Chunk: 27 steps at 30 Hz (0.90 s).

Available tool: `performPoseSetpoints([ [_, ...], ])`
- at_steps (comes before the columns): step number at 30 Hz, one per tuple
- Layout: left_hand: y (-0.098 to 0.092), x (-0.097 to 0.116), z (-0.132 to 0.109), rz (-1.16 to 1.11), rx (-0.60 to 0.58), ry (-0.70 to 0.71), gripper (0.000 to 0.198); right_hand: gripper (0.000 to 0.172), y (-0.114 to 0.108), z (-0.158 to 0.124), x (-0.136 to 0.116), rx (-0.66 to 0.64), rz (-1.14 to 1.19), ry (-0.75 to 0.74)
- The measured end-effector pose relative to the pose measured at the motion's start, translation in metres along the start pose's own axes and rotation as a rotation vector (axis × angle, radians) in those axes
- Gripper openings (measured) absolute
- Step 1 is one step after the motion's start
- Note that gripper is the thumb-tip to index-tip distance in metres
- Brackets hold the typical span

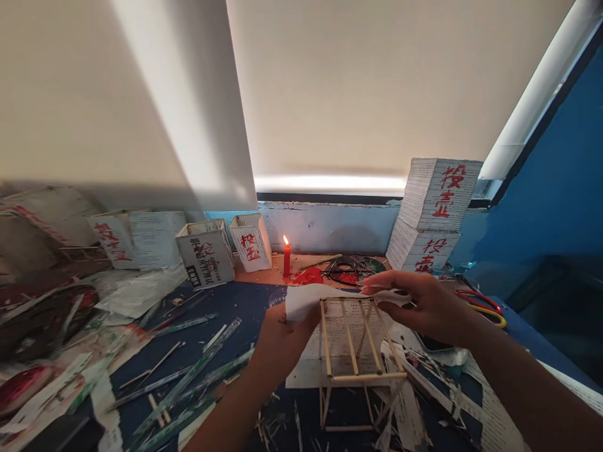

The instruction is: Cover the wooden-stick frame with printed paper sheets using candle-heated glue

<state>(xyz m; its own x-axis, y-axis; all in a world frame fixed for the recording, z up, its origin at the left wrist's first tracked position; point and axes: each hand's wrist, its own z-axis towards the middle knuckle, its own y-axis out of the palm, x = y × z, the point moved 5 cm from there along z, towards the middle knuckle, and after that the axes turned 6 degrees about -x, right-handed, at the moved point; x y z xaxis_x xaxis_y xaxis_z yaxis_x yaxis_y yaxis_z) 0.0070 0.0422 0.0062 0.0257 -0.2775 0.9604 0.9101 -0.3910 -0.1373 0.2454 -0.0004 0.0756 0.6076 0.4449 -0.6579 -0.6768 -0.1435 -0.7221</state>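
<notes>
A box-shaped frame of thin wooden sticks (360,364) stands on the dark blue table in front of me. Over its far top edge I hold a strip of white paper (311,296) between both hands. My left hand (282,339) is closed on the paper's left end, beside the frame's left corner. My right hand (424,301) pinches the paper's right end above the frame's right corner. A printed sheet (330,351) lies under and behind the frame.
A lit red candle (286,256) burns just beyond the frame. Paper-covered boxes with red characters stand at the left (206,252) and stacked at the right (436,213). Scissors with red and yellow handles (480,304) lie right. Sticks and paper scraps (183,376) litter the left.
</notes>
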Motion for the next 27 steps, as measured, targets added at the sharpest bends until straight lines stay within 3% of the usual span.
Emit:
performPoseSetpoints([
  [5,-0.001,0.004,0.0,-0.005,-0.082,0.047,0.029,0.03,0.006,0.001,-0.005,0.032,0.062,0.024],
  [10,-0.003,-0.003,0.0,-0.069,-0.051,-0.022,0.028,0.019,0.01,0.001,-0.001,0.081,0.019,-0.019],
  [27,0.001,-0.001,0.0,-0.063,-0.126,-0.016,0.026,0.025,0.015,0.002,0.005,0.07,0.033,-0.072],
])
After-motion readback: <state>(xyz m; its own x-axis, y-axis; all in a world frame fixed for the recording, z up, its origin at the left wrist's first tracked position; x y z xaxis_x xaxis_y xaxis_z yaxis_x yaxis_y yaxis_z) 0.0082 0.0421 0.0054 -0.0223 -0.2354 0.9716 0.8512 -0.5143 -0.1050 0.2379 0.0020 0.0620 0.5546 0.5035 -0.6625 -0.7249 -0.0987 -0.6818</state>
